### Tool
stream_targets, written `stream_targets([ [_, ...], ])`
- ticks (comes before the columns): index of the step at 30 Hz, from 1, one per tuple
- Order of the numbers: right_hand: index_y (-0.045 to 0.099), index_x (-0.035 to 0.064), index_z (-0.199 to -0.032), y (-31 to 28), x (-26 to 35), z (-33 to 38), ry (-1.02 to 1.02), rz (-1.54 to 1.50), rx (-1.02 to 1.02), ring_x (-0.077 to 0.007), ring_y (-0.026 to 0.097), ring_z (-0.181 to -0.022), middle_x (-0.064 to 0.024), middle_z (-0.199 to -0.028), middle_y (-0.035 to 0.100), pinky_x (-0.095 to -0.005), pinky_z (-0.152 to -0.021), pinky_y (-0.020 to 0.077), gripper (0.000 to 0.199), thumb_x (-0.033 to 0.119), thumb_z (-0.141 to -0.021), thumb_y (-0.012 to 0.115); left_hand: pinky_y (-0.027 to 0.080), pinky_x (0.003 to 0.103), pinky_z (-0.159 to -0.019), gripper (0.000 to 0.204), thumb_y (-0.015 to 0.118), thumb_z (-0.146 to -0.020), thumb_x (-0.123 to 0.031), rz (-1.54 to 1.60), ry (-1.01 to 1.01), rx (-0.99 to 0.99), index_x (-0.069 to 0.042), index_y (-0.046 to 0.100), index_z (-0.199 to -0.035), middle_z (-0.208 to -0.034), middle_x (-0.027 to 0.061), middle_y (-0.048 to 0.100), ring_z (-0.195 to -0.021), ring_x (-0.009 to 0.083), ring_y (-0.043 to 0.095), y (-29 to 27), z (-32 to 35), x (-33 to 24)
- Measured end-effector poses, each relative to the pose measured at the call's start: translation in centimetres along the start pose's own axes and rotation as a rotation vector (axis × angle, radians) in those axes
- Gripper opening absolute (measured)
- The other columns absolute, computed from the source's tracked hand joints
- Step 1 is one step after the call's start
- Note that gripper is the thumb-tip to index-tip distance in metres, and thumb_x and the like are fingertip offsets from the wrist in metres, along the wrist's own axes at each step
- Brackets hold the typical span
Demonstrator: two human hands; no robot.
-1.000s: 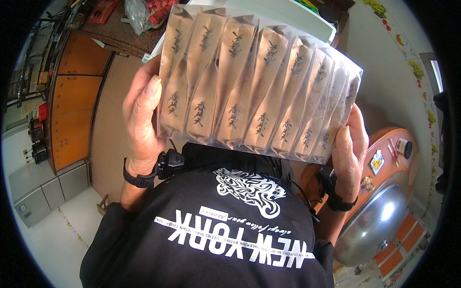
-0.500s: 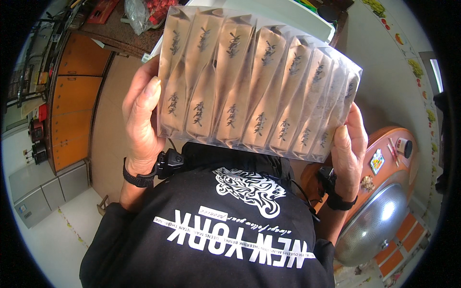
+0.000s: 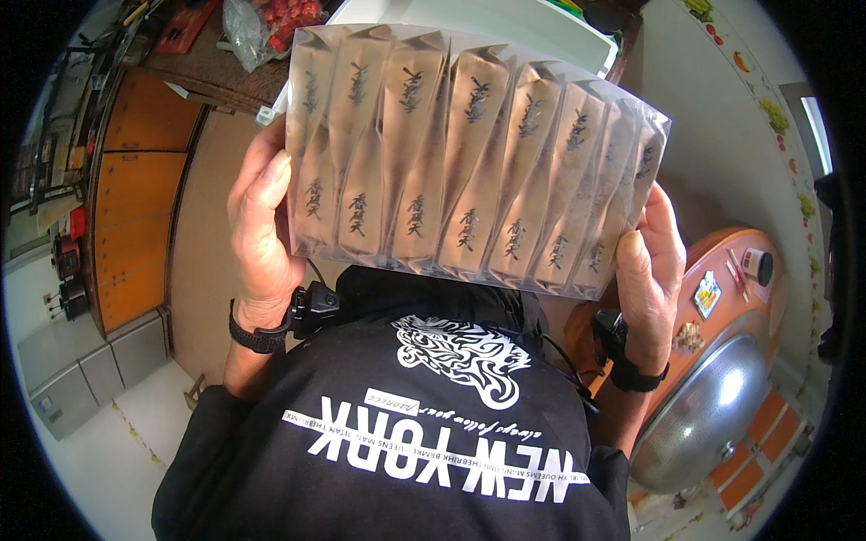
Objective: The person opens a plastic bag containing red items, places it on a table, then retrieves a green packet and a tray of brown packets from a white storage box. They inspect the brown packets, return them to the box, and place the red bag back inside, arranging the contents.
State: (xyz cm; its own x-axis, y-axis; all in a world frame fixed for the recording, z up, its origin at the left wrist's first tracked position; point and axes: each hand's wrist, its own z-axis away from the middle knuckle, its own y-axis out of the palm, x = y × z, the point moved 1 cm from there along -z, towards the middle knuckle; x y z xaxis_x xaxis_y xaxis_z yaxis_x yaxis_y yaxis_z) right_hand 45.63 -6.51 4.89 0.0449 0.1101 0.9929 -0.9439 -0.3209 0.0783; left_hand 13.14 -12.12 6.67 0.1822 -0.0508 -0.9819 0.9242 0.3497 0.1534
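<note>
A clear plastic box (image 3: 469,153) is held up in front of my chest. Inside it stand several tan paper packets in a row, each with dark brush-style writing. My left hand (image 3: 262,216) grips the box's left end, thumb on the front face. At the right end, my right hand (image 3: 651,261) holds the lower corner, its thumb also in front. The fingers behind the box are partly hidden. Black straps with small devices circle both wrists.
Behind the box is a white tray (image 3: 591,43) on a dark counter, with a clear plastic bag (image 3: 244,36) and red packages (image 3: 293,13) beside it. On the right, a round wooden table (image 3: 722,248) bears a large metal lid (image 3: 699,415) and a jar (image 3: 757,266). Orange cabinets (image 3: 144,198) stand left.
The box has shifted slightly to the left, both hands moving with it. The grip looks the same.
</note>
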Motion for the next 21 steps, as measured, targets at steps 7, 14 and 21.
stream_targets([
  [7,0.033,-0.0035,-0.151,0.4,0.3,-0.1,-0.003,0.004,0.001,-0.0255,0.059,-0.123,-0.0221,-0.133,0.060,-0.0385,-0.104,0.0459,0.077,0.037,-0.096,0.069,0.032,0.034,-0.114,0.061,0.045,-0.101,-0.028,0.070,-0.014,-0.022,0.010,0.036,-0.148,-0.143,0.0179,0.051,-0.133,0.0227,0.048,0.2,0.0,0.3],
  [14,0.030,-0.0027,-0.152,-0.1,0.2,-0.1,-0.002,-0.001,0.024,-0.0256,0.058,-0.123,-0.0228,-0.136,0.058,-0.0388,-0.104,0.0462,0.081,0.037,-0.094,0.071,0.032,0.034,-0.114,0.059,0.044,-0.101,-0.027,0.080,-0.021,-0.026,0.010,0.038,-0.146,-0.143,0.0172,0.051,-0.133,0.0225,0.048,0.3,0.1,1.0],
  [21,0.028,-0.0017,-0.153,-0.5,0.1,0.0,0.007,-0.041,0.018,-0.0250,0.059,-0.122,-0.0222,-0.135,0.058,-0.0376,-0.103,0.0474,0.086,0.035,-0.091,0.076,0.032,0.035,-0.114,0.057,0.045,-0.103,-0.029,0.102,-0.022,-0.016,0.009,0.040,-0.146,-0.144,0.0155,0.051,-0.133,0.0217,0.048,0.4,0.2,1.4],
])
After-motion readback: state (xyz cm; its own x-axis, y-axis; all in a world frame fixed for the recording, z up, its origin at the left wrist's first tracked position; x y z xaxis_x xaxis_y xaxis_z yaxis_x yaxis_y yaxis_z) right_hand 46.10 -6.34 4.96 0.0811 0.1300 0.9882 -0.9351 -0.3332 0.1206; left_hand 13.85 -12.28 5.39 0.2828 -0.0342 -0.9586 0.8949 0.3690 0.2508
